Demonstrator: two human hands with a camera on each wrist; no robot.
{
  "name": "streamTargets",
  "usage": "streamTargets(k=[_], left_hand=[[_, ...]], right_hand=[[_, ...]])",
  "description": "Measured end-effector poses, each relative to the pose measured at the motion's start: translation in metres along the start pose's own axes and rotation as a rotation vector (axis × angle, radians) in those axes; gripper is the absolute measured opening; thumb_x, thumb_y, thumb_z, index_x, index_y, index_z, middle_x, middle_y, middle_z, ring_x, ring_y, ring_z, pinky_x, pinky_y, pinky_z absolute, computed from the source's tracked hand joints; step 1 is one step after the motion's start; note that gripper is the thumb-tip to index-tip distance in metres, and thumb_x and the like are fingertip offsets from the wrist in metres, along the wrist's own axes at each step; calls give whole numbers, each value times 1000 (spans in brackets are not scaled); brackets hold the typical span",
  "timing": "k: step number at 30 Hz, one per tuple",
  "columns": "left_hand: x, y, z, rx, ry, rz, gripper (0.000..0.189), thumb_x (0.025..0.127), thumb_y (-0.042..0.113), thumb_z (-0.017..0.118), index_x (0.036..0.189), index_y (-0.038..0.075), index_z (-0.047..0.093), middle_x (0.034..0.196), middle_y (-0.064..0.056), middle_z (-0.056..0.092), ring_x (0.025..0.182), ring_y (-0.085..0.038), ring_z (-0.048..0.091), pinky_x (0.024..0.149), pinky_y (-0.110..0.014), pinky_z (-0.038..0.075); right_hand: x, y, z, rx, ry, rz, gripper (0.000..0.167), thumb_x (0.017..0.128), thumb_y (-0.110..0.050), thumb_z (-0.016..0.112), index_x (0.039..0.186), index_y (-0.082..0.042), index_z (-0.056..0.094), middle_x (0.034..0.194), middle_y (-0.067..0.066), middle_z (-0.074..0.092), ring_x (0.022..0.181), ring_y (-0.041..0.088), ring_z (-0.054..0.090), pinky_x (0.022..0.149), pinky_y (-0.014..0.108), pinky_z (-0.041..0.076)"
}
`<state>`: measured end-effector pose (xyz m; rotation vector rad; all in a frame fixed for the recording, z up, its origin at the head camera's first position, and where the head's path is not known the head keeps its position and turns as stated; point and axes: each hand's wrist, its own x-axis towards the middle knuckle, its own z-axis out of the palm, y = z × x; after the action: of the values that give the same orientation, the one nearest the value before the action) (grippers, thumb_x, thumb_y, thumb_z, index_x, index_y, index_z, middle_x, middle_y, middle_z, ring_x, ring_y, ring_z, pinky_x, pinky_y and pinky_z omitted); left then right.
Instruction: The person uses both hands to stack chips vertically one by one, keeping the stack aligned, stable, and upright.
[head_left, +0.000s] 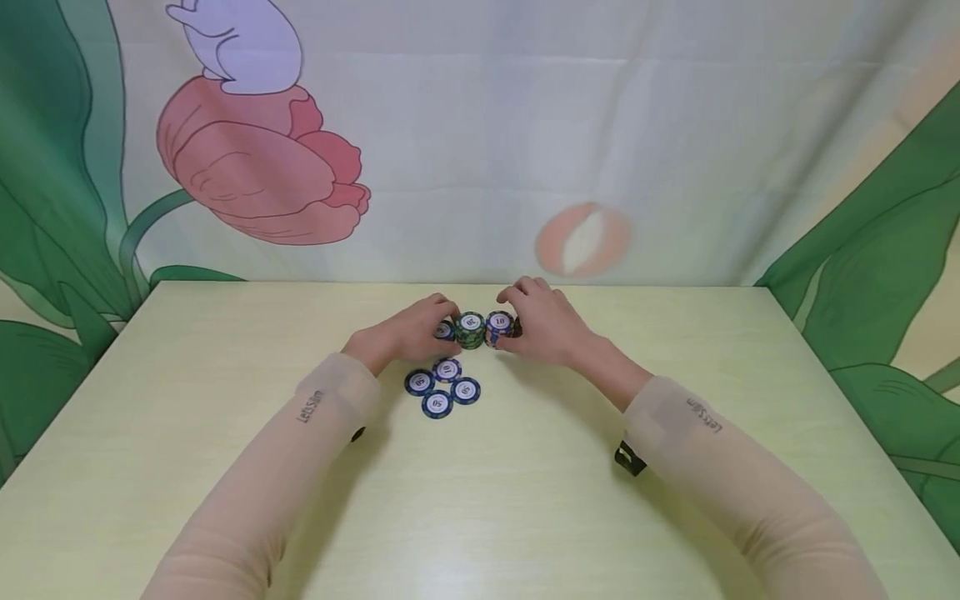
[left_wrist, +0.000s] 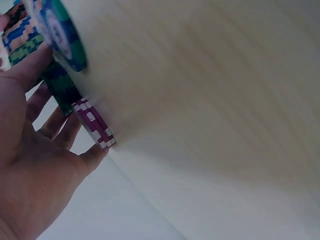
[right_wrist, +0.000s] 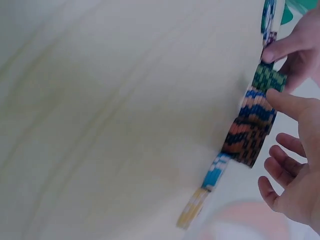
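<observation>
My left hand (head_left: 411, 332) grips a low stack of dark blue poker chips (head_left: 444, 331) between thumb and fingers, the stack partly hidden. Touching it on the right stands a taller green chip stack (head_left: 470, 331). Beside that is a blue-and-orange stack (head_left: 498, 325) marked 10. My right hand (head_left: 550, 323) is around this stack, thumb at its front, other fingers spread loosely behind; whether they touch it is unclear. Past it, in the right wrist view, stand a black-and-orange stack (right_wrist: 244, 142), a short light blue stack (right_wrist: 216, 171) and a yellow one (right_wrist: 192, 207).
Several loose blue chips (head_left: 437, 404) lie flat together in front of the row. A short purple-and-white stack (left_wrist: 94, 125) stands at the left end, by my left fingers. Behind the pale table (head_left: 465, 500) hangs a printed cloth (head_left: 450, 150).
</observation>
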<state>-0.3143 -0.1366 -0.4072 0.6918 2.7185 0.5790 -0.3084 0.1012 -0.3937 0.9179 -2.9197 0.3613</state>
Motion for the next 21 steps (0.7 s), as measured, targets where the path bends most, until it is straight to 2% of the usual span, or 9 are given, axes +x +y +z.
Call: streamTargets(k=[6,10,13,17,21], left_hand=[[-5,-2,-2,-6,-5,2,55,99,27,70,142,-1,52,146,-19,48,133,-33,46,115,-46,33],[-9,-2,-5,-26,9,-28,56,98,28,71,143,1,52,149,-19,43,136,-34,42,116,-48,32],[-14,-1,-8,-4,40,-55,55,97,30,73,140,2,54,147,-20,43,135,-35,40,113,-53,33],[-22,4,-14,91,79,-63,44,93,31,77,125,6,61,123,-14,55,115,-32,48,101,-55,36],[-29,12,-18,134,56,-36,28,91,27,80,105,8,66,98,-6,61,92,-25,55,89,-44,44]], right_hand=[[2,12,4,28,-91,19,69,89,-42,80,142,-5,55,142,14,52,131,33,44,102,57,36],[2,17,7,32,-141,43,68,90,-42,79,141,-5,57,143,14,54,133,35,46,103,59,34],[2,20,9,38,-154,52,65,90,-42,79,139,-4,58,141,15,56,131,35,48,103,59,34],[3,22,10,45,-175,58,63,91,-41,78,137,-3,59,136,14,59,125,33,53,101,58,37],[4,21,9,36,-192,57,62,92,-41,77,136,-1,60,133,14,61,122,33,56,97,57,42]])
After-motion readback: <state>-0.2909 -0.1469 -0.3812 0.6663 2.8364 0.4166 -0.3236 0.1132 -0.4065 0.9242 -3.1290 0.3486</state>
